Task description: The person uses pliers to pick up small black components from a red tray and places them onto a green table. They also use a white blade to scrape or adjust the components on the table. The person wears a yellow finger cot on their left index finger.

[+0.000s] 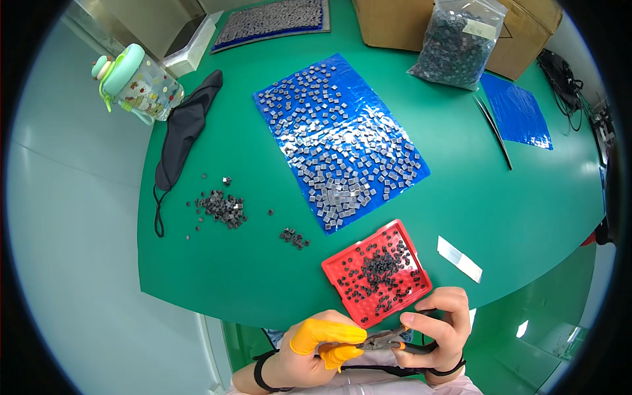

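"Pliers [378, 340] in the right hand [451, 336], is that what I'm seeing?"

"Yes, fingers wrapped around the handles. Metallic grey head, dark handles, a touch of orange where the two meet. They sit low in view, just off the near edge of the red tray [337, 270], nose pointing toward the left hand [304, 357]."

"And that left hand?"

"Two digits wear yellow finger cots [326, 331] (bright as custard, hard to miss), bent in close around the nose of the pliers. Whether they pinch a part there, I cannot tell; the spot is too small and partly covered."

"What's in the tray?"

"Small black parts [382, 266], thickest near the middle and thinning toward the walls. Beyond it, a blue plastic sheet [363, 82] carries little square grey pieces [342, 197], shiny, packed closest at the near end."

"Anything to the left?"

"A heap of dark pieces [227, 209] on the green table [526, 217], with a smaller cluster [293, 237] between it and the tray."
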A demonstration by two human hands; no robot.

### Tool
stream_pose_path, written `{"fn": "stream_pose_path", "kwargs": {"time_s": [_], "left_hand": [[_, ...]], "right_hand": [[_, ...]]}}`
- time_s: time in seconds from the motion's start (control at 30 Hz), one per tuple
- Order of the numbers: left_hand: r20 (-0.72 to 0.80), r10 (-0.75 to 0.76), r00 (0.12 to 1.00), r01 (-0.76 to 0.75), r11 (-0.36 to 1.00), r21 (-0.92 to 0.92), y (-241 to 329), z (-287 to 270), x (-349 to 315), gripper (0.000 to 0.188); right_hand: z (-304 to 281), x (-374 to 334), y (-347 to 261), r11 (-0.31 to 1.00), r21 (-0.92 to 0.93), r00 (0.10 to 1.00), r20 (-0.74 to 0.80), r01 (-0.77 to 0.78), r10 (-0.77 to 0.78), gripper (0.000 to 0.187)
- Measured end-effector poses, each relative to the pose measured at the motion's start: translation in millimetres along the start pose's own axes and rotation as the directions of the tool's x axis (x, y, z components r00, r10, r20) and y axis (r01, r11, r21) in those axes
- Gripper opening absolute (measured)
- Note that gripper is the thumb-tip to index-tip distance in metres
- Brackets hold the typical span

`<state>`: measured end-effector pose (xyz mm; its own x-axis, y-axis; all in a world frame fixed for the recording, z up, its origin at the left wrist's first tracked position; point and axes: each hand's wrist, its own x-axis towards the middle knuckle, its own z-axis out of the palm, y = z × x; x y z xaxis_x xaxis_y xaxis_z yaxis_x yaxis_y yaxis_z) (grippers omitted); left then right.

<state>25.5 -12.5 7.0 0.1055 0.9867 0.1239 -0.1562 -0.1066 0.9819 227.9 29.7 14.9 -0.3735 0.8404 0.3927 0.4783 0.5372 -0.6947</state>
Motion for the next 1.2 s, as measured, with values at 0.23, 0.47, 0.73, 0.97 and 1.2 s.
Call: {"fn": "stream_pose_path", "kwargs": {"time_s": [0.23, 0.47, 0.73, 0.97, 1.2], "left_hand": [[0.105, 0.071, 0.992, -0.074, 0.997, 0.022, -4, -3, 6, 0.027], [0.080, -0.025, 0.996, 0.019, 0.997, 0.078, -1, -3, 5, 0.017], [0.124, -0.164, 0.979, 0.157, 0.985, 0.067, 6, -6, 8, 0.013], [-0.151, -0.070, 0.986, 0.054, 0.993, -0.109, 11, 7, 15, 0.014], [-0.167, 0.058, 0.984, -0.041, 0.994, 0.103, 12, 0, 21, 0.009]], "right_hand": [[2, -1, -1, 0.999, -0.036, 0.999, 0.013, 0.030, -0.029, 0.047], [-1, -2, 1, 0.994, -0.081, 0.997, 0.029, 0.079, -0.077, 0.047], [-1, -2, 2, 0.994, -0.082, 0.997, 0.023, 0.079, -0.077, 0.047], [2, 2, 2, 0.996, -0.086, 0.999, -0.049, 0.016, -0.020, 0.047], [3, 2, 3, 0.999, -0.032, 1.000, -0.019, 0.013, -0.013, 0.046]]}}
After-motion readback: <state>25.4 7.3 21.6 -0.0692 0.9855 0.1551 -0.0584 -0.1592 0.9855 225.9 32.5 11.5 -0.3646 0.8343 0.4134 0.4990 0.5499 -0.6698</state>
